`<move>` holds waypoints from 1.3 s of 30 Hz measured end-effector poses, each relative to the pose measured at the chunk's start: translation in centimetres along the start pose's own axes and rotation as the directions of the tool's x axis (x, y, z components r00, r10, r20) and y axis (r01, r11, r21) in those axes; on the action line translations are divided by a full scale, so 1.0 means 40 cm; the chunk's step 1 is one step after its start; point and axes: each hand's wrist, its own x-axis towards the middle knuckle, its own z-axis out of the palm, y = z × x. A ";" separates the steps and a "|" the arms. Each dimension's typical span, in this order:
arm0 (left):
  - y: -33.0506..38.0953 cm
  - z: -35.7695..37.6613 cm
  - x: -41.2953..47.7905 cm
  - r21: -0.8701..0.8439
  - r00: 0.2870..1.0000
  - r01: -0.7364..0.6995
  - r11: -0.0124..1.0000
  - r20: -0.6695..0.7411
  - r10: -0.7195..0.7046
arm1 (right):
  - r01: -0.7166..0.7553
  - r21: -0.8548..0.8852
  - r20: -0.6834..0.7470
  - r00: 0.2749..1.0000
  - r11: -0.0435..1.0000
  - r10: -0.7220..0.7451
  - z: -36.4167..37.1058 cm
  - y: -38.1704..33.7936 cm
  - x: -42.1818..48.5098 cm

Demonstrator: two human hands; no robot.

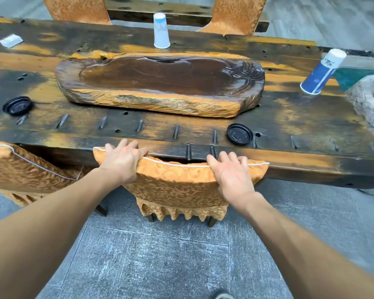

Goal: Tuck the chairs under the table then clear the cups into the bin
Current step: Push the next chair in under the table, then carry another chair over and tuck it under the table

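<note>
An orange-covered chair (177, 186) stands in front of me, its back right against the edge of the dark wooden table (289, 117). My left hand (122, 161) grips the left end of the chair's top edge, and my right hand (231, 174) grips the right end. Both have fingers curled over the edge. A white paper cup (161, 31) stands upside down at the table's far side. A blue and white cup (322, 72) stands upside down and leaning at the right. Two black lids (17, 105) (239, 134) lie on the table.
A carved wooden tray (160, 83) fills the table's middle. A second orange chair (24, 169) is at the near left, and two more chairs (76, 9) (235, 14) stand on the far side. A white packet (10, 40) lies far left. Grey tiled floor (171, 255) is below me.
</note>
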 end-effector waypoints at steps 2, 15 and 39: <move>0.010 -0.004 -0.002 0.001 1.000 0.019 1.000 0.015 -0.019 | 0.013 -0.005 0.023 1.000 1.000 -0.013 0.003 0.010 0.000; 0.262 -0.219 -0.046 0.102 0.924 0.079 0.992 0.366 -0.112 | 0.162 0.305 0.546 0.778 0.938 -0.312 -0.215 0.266 0.017; 1.368 -0.933 0.137 -0.322 0.997 0.063 0.945 0.052 -0.049 | -0.100 0.206 0.105 0.991 0.973 0.079 -0.632 1.413 -0.304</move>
